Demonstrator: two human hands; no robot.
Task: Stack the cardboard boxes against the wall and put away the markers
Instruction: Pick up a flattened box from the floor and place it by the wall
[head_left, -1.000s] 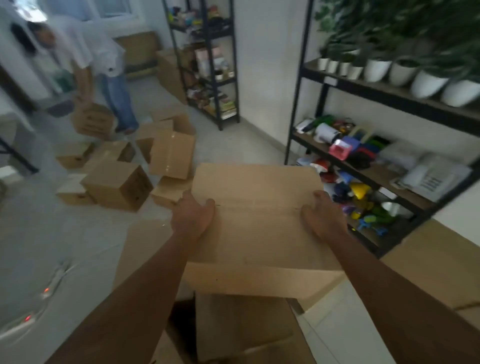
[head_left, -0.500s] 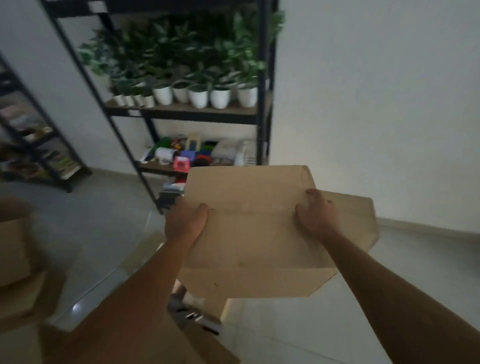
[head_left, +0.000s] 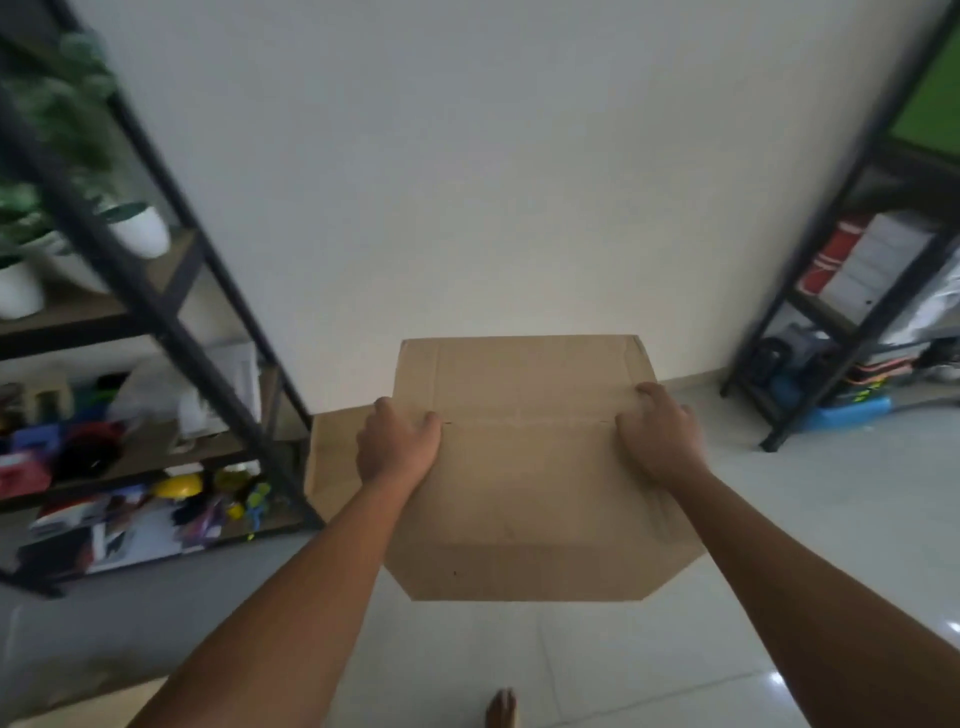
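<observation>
Both arms outstretched, left hand (head_left: 397, 447) and right hand (head_left: 658, 435) (fingers curled) gripping.

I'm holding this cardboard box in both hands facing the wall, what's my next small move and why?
Probably step forward and lower the cardboard box to the floor at the foot of the white wall. Left hand and right hand grip its sides, it is in the air, and the stretch between the two black shelving units shows bare floor.

black shelf rack (head_left: 171, 317) with white plant pots (head_left: 140, 231) left; second rack (head_left: 831, 332) right.
</observation>
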